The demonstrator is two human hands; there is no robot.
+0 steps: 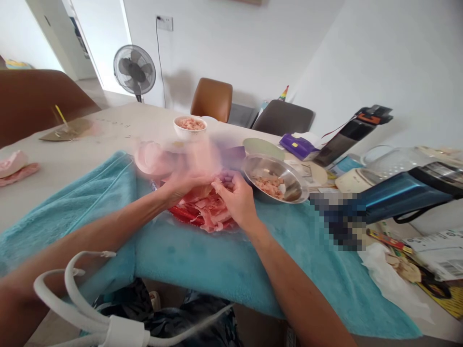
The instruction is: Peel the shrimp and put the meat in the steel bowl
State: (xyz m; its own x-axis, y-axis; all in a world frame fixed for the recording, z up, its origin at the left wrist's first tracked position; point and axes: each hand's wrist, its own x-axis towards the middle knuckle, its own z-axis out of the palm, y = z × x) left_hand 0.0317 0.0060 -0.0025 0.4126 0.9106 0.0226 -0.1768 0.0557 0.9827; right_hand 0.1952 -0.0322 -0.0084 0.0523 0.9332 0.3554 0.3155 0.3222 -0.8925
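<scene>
At centre frame, the blurred left hand (195, 182) and curled right hand (237, 196) meet over pink pieces (210, 214), what either grips impossible to tell, with a teal towel (202, 260) beneath probably shielding the table (152, 120) and a steel bowl (278, 168) right of centre seemingly placed for reach.

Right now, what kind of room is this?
It looks like a home dining room, though I can't be sure. There's a big pale table, a brown chair on its far side, and a fan standing beyond it.
</scene>
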